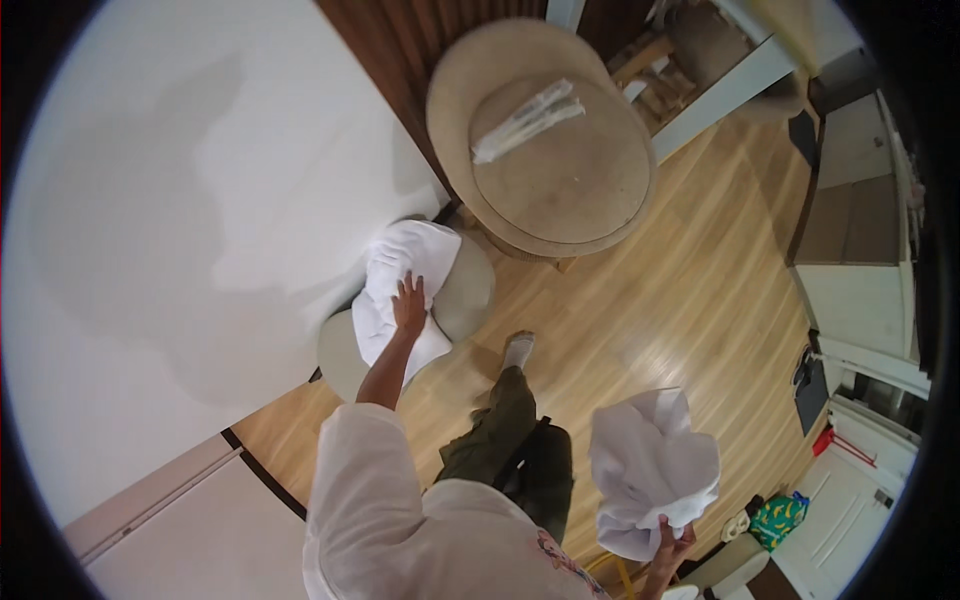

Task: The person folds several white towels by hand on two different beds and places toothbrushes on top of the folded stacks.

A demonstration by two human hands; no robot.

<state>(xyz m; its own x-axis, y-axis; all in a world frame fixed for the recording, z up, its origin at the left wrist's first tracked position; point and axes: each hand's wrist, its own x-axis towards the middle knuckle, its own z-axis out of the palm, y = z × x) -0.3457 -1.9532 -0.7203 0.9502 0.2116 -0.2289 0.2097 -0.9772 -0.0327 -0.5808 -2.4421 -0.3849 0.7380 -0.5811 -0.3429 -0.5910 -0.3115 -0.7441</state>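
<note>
Cloth handling, two white pieces, one per hand. Draped cloth (pixel 384 300) lies rumpled over grey rounded seating (pixel 468 290) beside the white wall (pixel 130 290); can't tell if that's one seat or two. Left grip (pixel 409 308) sits directly on top of it, fingers spread wide, no pinch visible. Loose cloth (pixel 652 460) is out on the person's right, over the wood floor (pixel 730 270); right grip (pixel 676 545) holds it by its near edge, narrow, thumb showing on the cloth, most of it spreading out beyond the fingers. Pieces are well apart, legs (pixel 490 435) between. Step in hand, my read: left steadies or smooths, right carries. Next move, I'd judge, calls for light, flat pressure left so the draped piece doesn't slide, and a secure edge hold right. Further out: round beige counter (pixel 610 195) beyond the seating, clear-wrapped packets (pixel 528 122) on it; green patterned bag (pixel 783 520) at far right, near a white door (pixel 830 510).
</note>
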